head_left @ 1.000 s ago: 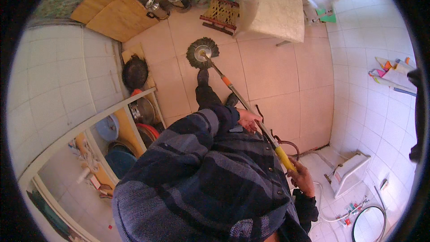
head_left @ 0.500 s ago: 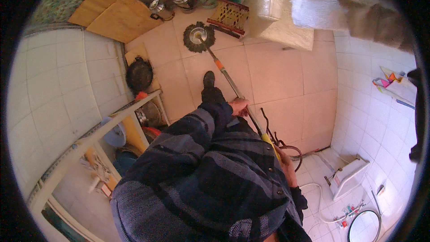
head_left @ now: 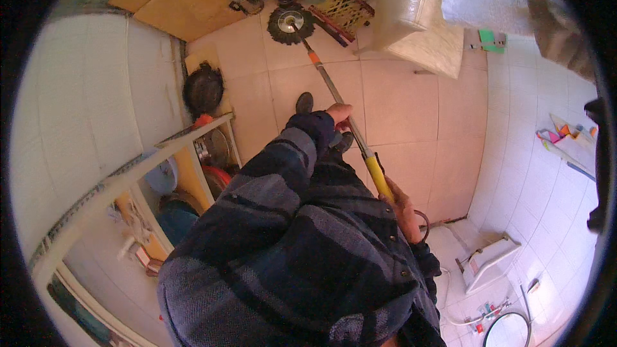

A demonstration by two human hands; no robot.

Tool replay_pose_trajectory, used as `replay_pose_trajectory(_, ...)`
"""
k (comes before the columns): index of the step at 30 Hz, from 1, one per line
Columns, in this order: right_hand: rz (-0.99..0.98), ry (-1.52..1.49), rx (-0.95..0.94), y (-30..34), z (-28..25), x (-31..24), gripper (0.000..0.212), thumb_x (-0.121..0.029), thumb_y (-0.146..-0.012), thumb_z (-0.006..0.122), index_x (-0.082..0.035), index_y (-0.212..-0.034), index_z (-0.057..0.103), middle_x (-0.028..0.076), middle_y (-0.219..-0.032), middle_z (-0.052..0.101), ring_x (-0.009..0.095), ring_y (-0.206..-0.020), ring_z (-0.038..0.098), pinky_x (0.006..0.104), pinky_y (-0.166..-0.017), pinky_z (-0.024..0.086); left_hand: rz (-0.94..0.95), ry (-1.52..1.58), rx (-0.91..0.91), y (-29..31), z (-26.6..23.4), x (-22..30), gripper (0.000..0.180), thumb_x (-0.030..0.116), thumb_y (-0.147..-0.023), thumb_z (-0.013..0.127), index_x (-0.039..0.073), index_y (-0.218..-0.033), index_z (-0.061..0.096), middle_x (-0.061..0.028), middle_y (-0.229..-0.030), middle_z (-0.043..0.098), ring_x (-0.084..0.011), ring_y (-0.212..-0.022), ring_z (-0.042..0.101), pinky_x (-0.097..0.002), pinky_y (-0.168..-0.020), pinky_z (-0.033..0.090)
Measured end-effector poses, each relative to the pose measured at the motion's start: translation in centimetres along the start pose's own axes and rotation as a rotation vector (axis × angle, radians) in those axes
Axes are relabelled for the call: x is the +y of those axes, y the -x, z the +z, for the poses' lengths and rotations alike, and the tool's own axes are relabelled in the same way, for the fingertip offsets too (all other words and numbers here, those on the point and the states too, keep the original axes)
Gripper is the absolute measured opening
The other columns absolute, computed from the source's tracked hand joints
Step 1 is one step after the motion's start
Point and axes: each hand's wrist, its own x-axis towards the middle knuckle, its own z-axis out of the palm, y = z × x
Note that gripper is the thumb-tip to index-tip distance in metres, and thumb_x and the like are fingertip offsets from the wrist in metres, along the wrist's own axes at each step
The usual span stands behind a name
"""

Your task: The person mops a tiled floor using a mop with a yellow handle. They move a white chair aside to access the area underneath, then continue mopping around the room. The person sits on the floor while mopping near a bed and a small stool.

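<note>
Halfway along the mop pole (head_left: 330,87), the left hand (head_left: 339,114) curls around it, that arm stretched forward. Close to the body, the right hand (head_left: 403,210) grips the yellow handle (head_left: 377,175). Far past both hands, the round mop head (head_left: 290,22) is on the floor (head_left: 402,109).

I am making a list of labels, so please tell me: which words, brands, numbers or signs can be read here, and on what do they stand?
None can be read.
Mop: no legible writing.
Colourful item on the right wall: too small and blurred to tell whether it bears print.
</note>
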Motion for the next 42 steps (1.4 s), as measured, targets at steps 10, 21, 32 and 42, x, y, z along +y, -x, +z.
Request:
replay_pose_trajectory(10,-0.007,0.361,-0.028,10.6,-7.2,3.1,0.052,-0.003,-0.098,0.064,0.002,-0.148,0.052,0.018,-0.130,0.069,0.024,-0.116,0.067,0.0346,-0.099,0.052,-0.148,-0.013,-0.178,1.6,11.6,-7.5,0.048,0.051,-0.104,0.053,0.005,-0.117,0.059,-0.0084,-0.070,0.054,-0.0240,-0.059,0.060,-0.0441,-0.051,0.053)
replay_pose_trajectory(21,-0.030,0.621,0.121,14.7,-17.9,-0.7,0.043,-0.009,-0.093,0.073,0.002,-0.134,0.066,0.018,-0.115,0.076,0.024,-0.102,0.073,0.0363,-0.089,0.057,0.610,-0.989,0.345,6.7,16.6,-6.2,0.053,0.035,-0.079,0.080,0.000,-0.117,0.065,-0.0190,-0.094,0.062,-0.0355,-0.089,0.063,-0.0517,-0.078,0.054)
replay_pose_trajectory(32,-0.228,0.968,-0.030,5.0,-9.4,-15.1,0.046,-0.007,-0.091,0.075,-0.002,-0.135,0.066,0.024,-0.111,0.074,0.032,-0.100,0.075,0.0360,-0.090,0.057,0.856,-1.025,0.457,4.8,8.6,-2.4,0.021,0.022,-0.076,0.075,0.004,-0.086,0.071,-0.0185,-0.090,0.068,-0.0397,-0.096,0.066,-0.0504,-0.090,0.050)
replay_pose_trajectory(42,-0.318,1.256,-0.399,-4.5,2.3,-21.5,0.051,-0.011,-0.094,0.071,-0.004,-0.144,0.059,0.029,-0.124,0.068,0.042,-0.110,0.070,0.0391,-0.098,0.054,0.789,-0.884,0.988,8.3,-5.4,-7.5,0.018,0.018,-0.073,0.077,0.005,-0.081,0.067,-0.0186,-0.088,0.066,-0.0406,-0.094,0.063,-0.0515,-0.086,0.050)
